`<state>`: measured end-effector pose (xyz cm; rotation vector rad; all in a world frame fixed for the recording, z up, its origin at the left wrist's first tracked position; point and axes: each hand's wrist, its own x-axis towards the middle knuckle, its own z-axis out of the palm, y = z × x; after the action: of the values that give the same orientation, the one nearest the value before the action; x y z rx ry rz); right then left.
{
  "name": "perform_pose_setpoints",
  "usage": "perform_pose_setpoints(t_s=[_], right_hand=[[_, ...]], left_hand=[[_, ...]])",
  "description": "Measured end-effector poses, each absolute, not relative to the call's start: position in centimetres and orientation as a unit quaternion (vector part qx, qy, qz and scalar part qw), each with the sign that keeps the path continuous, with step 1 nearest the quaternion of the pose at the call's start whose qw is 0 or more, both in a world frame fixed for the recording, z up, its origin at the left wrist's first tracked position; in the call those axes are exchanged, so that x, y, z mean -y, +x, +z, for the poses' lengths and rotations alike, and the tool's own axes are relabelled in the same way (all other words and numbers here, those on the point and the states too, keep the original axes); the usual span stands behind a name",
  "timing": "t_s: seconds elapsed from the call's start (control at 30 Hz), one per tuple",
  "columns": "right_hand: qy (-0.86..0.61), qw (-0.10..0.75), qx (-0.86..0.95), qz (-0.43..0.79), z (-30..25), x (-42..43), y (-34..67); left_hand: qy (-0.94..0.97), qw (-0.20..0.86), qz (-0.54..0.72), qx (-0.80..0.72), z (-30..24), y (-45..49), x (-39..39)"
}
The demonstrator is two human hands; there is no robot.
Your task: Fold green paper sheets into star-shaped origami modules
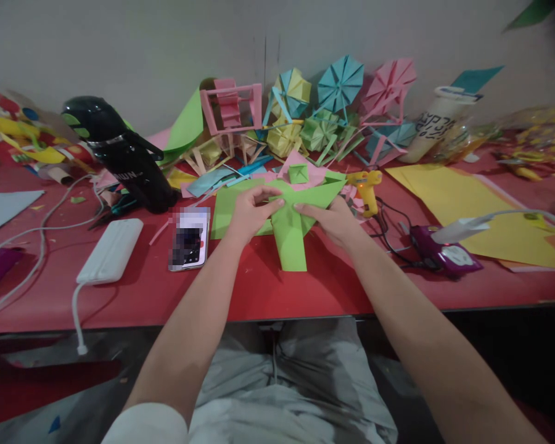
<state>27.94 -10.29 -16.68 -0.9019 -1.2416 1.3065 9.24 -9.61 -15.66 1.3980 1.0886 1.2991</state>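
Observation:
Between my two hands is a folded sheet of green paper [290,243], its narrow flap pointing toward the table's front edge. My left hand [254,213] grips its upper left part, thumb and fingers bent over the paper. On the other side my right hand [335,221] pinches it, thumb on top and the fingers hidden beneath. Under and left of the hands lies a flat green sheet [222,214]. Just beyond them sits a small folded green square [298,174] on pink paper.
A yellow glue gun [366,190] lies right of my hands, near a purple power strip [448,253] and yellow sheets [439,197]. To the left are a phone [190,239], a white power bank [111,250] and a black bottle [127,160]. Folded paper wheels [341,84] line the wall.

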Motion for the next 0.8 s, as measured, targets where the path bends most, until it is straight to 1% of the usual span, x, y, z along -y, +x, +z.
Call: perform_pose_setpoints(t_s=[0.8], right_hand=[[-0.387, 0.533, 0.515, 0.549, -16.29, 10.6, 27.7]], left_hand=[[0.58, 0.457, 0.517, -0.433, -15.8, 9.21, 9.57]])
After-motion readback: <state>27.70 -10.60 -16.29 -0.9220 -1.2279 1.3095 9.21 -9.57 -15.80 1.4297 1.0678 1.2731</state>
